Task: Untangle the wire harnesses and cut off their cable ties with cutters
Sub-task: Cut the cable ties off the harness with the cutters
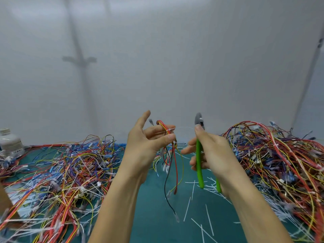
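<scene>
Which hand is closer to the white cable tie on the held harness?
Left. The left hand pinches the harness right at the cable tie; the right hand, gripping the cutters, is apart to its right.

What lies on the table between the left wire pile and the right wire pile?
In the head view, green mat strewn with cut white tie pieces; the held harness dangles above it.

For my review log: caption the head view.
Left hand pinches a tied wire harness; right hand grips green-handled cutters beside it.
</scene>
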The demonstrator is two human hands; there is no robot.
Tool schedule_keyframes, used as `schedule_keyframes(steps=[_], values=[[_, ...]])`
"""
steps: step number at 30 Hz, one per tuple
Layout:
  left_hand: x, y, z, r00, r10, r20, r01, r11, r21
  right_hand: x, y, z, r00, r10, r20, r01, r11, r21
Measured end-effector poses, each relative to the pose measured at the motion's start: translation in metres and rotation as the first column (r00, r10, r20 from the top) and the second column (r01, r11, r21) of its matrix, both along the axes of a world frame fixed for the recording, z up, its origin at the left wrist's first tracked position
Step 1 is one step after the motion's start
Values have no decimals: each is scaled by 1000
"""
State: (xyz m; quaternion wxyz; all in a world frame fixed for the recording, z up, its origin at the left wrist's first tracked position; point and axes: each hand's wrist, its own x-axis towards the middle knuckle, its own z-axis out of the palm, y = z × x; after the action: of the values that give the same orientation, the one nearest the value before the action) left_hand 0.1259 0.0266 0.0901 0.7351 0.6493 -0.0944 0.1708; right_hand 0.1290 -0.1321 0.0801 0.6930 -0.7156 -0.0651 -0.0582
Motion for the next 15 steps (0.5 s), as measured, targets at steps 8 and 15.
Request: schedule_keyframes(steps=[8, 15], values=[[3, 1, -3, 998, 38, 49, -37, 999, -18, 0, -2, -8, 989, 137, -56, -148, 934, -327], [3, -1, -5, 999, -19, 51, 18, 1000, 23, -1, 1, -8, 994, 108, 25, -86, 896, -435]])
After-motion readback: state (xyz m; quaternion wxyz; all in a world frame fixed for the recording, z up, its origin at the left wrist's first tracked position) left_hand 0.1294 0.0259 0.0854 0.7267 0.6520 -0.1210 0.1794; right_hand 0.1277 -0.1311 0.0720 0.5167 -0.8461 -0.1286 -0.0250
